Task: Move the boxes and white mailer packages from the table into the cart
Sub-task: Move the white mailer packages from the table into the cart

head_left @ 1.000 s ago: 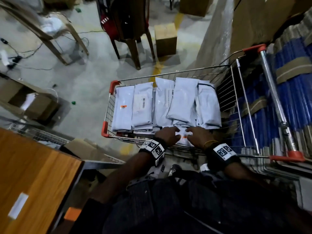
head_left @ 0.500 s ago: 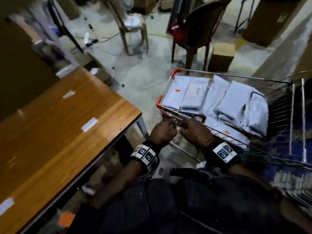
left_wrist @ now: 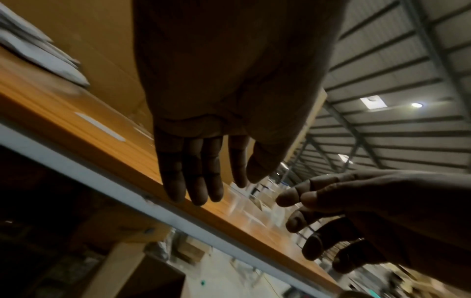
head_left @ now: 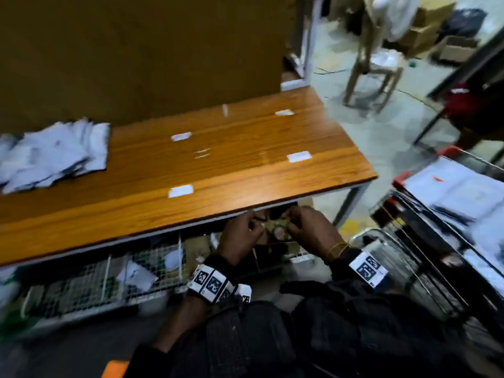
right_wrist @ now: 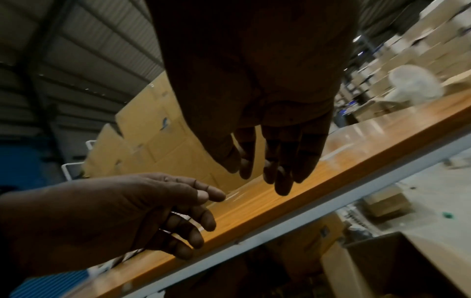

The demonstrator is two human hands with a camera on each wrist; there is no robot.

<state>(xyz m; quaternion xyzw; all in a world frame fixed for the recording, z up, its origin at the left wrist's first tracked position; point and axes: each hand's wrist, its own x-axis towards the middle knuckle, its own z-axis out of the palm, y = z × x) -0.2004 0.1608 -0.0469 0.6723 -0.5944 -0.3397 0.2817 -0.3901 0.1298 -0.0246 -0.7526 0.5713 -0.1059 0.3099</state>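
A loose pile of white mailer packages (head_left: 51,152) lies at the far left of the wooden table (head_left: 245,170); its edge shows in the left wrist view as white mailers (left_wrist: 43,60). The wire cart (head_left: 425,241) stands at the right with several white mailers (head_left: 461,189) laid inside. My left hand (head_left: 242,230) and right hand (head_left: 308,227) hover side by side just below the table's near edge, both empty. The wrist views show the left hand (left_wrist: 203,165) and right hand (right_wrist: 275,161) with fingers loosely extended, holding nothing.
Big cardboard boxes (head_left: 136,50) stand behind the table. A wire bin (head_left: 103,279) with clutter sits under it. A chair (head_left: 373,58) and a dark red chair (head_left: 469,105) stand on the floor beyond. White labels (head_left: 181,190) are stuck on the tabletop.
My view has swung left from the cart to the table. Both hands have left the mailers in the cart and now float empty at the table's near edge.
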